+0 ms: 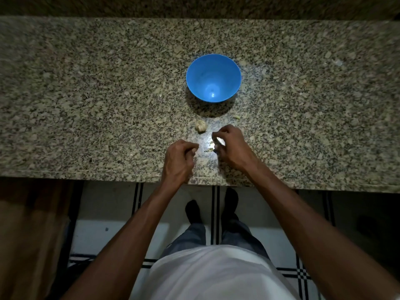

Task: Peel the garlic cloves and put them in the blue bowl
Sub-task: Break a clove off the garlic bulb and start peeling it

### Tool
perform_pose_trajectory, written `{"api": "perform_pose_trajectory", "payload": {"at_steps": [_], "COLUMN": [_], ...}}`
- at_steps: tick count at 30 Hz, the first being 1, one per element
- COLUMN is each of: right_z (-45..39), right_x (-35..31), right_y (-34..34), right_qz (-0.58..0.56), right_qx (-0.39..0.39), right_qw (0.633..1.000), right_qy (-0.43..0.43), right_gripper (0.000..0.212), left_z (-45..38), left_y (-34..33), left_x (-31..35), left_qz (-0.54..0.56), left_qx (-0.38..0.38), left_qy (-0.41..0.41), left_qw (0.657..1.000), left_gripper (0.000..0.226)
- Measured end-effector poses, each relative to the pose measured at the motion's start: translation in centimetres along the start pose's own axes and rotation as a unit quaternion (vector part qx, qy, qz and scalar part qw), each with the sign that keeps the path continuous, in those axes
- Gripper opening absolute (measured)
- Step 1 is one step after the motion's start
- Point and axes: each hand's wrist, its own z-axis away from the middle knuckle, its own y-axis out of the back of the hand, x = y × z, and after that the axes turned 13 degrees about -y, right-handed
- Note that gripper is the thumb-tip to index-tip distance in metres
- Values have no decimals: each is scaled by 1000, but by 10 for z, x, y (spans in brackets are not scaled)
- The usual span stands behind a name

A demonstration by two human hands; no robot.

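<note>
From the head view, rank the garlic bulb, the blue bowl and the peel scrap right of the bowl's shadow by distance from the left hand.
1. garlic bulb, just beyond the left hand
2. peel scrap, farther right
3. blue bowl, farthest back

- The right hand (229,146), just nearer than the blue bowl (213,77), curls round a small pale thing that its fingers mostly hide; what it is cannot be told.
- The left hand (179,161) has its fingertips curled under, so whether they pinch anything is unclear.
- Small scraps (208,150) between the hands are too tiny to identify.
- The tabletop (86,105) runs off both side edges and blurs toward them.
</note>
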Motion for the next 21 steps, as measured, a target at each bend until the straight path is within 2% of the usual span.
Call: {"api": "perform_pose_trajectory", "payload": {"at_steps": [3,5,8,11,14,17,19,21], "right_z": [10,21,32,33,30,20,12,6], "right_x": [-13,-19,-25,-27,-28,-18,-3,11], "right_y": [-15,-19,-21,-20,-4,24,38,44], "right_qz": [40,67,87,68,-57,-185,-183,-167], "right_qx": [-23,-3,29,27,44,76,90,97], "right_qw": [998,996,994,996,997,969,961,961], "right_qy": [42,65,64,57,-16,-147,-188,-196], "right_gripper": [23,15,4,11,17,18,17,16], "left_z": [1,1,0,-3,-9,-13,-11,-6], "left_y": [9,13,17,19,21,15,6,-6], "left_x": [-3,-4,-7,-14,-16,-19,-13,-2], "left_qz": [29,13,-5,-9,-19,-59,-115,-127], "left_qx": [-2,-8,4,27,16,-45,-92,-141], "left_qy": [62,89,65,26,-26,-77,-111,-135], "left_qw": [998,996,998,999,999,994,983,973], "left_gripper": [4,15,22,19,28,41,50,50]}}
